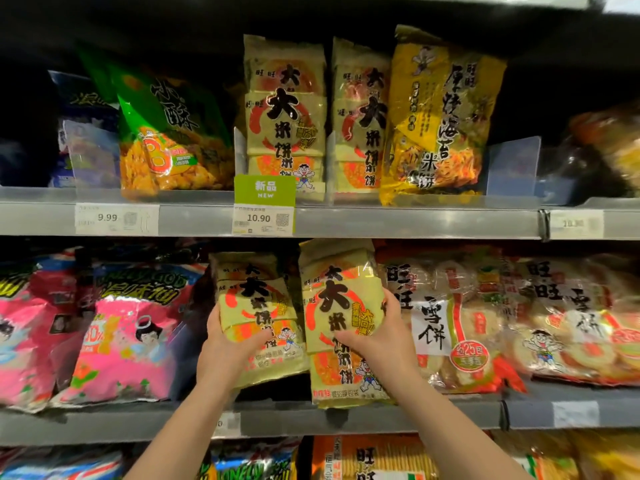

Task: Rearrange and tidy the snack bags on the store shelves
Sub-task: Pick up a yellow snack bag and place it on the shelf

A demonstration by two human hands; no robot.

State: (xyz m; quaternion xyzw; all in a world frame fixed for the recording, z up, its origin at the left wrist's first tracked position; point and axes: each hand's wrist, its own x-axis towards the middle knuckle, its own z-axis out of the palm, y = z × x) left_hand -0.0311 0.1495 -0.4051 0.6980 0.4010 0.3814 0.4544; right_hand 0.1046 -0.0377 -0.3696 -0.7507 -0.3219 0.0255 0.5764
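1. Two bare forearms are reaching up from the bottom edge; the left hand is gripping the left rice-cracker bag low on its left side, thumb lying across the front and fingers wrapping behind the edge.
2. The right hand is gripping the right rice-cracker bag at its right edge, thumb pressing on the front, fingers curling round the side (their tips are hiding behind the pack).
3. Both bags are sitting in the same bay of the middle shelf, between the pink snack bags and the snow-cracker bag; the right one is standing at the front lip, while the left one is leaning and looking set further back.
4. Judging by this, the person is squaring the pair up side by side; the next move is calling for the left bag to come upright and forward, level with its neighbour, without crushing the crackers.
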